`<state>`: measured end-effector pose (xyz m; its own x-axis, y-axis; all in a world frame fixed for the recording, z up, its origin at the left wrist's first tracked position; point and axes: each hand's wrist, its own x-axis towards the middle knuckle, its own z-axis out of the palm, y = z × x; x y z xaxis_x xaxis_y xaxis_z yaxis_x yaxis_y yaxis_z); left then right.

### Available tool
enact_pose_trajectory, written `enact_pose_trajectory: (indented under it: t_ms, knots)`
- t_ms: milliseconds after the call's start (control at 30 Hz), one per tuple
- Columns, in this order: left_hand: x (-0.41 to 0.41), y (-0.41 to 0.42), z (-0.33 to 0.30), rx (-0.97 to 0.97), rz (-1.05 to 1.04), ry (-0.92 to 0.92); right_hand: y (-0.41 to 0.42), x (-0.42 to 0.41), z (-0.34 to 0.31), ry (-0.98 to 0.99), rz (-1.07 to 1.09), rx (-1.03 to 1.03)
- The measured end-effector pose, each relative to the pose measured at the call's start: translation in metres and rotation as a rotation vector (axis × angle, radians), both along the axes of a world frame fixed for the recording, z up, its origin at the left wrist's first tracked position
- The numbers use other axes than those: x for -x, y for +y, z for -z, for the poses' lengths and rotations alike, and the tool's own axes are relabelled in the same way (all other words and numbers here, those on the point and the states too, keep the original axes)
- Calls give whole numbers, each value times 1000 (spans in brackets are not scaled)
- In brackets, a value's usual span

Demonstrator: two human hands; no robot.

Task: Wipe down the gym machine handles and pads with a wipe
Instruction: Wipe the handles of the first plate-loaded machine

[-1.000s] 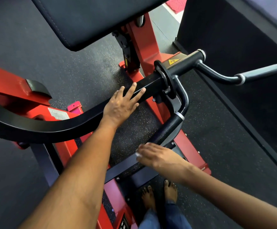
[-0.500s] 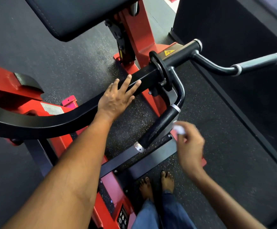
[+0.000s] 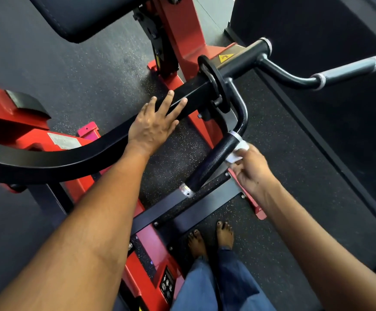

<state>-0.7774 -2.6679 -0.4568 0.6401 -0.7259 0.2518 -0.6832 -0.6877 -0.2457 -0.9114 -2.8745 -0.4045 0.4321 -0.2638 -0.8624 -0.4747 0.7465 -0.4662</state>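
- Our right hand pinches the wipe against the near handle; a loose pinch could drop it.
- Our left hand lies flat, fingers straight, on the black arm; leaning could swing it.

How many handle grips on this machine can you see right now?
2. The black grip is nearest, with the right hand pressing the wipe against its upper end. The grey grip sticks out far right, untouched. Others may be out of frame.
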Motion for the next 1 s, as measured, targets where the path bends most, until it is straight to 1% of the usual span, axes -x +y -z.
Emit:
enact_pose_trajectory:
  t_ms: [33, 67, 133, 167, 200, 267, 300, 333, 367, 433, 467, 500, 533, 600, 667, 733, 800, 833, 900, 1000]
  knots:
    - [0, 0, 0, 1, 1, 2, 3, 2, -2, 5, 5, 26]
    - [0, -1, -1, 1, 1, 0, 12, 11, -3, 16, -82, 24]
    - [0, 0, 0, 0, -3, 9, 36, 37, -14, 74, -331, 21]
    - [0, 0, 0, -3, -3, 18, 43, 47, -17, 68, -387, 85]
    - [0, 0, 0, -7, 0, 24, 44, 53, -17, 25, -391, 256]
    - [0, 1, 0, -25, 0, 34, 30, 46, -21, -86, -352, 786]
    - [0, 1, -1, -32, -3, 38, 22, 40, -20, -153, -340, 992]
    - [0, 1, -1, -33, -8, 46, 18, 36, -21, -225, -364, 1142]
    - [0, 1, -1, -32, -13, 56, 19, 36, -18, -292, -449, 1250]
    - [-1, 0, -2, -29, -30, 84, 30, 48, -8, -429, -764, 1378]
    - [-1, 0, -2, -27, -37, 95, 34, 57, -4, -489, -900, 1394]
    - [-1, 0, -3, -23, -45, 121, 34, 64, -2, -518, -965, 1392]
    - [0, 0, -5, -14, -60, 162, 32, 67, -4, -499, -940, 1370]
    - [3, -2, -14, 7, -102, 292, 22, 62, -13, -363, -719, 1289]
    - [7, -5, -26, 32, -145, 425, 10, 52, -22, -223, -586, 1166]
    - [11, -10, -41, -8, -183, 517, -6, 42, -36, -150, -541, 1069]
    - [16, -11, -48, -24, -280, 636, -14, 33, -47, -60, -572, 1029]
    - [16, -15, -55, 16, -300, 651, -22, 28, -58, -24, -570, 1017]
    - [12, -26, -73, 105, -275, 612, -35, 18, -71, 1, -534, 1001]
    - [-10, -56, -97, 197, -147, 518, -57, 2, -79, -7, -432, 1008]
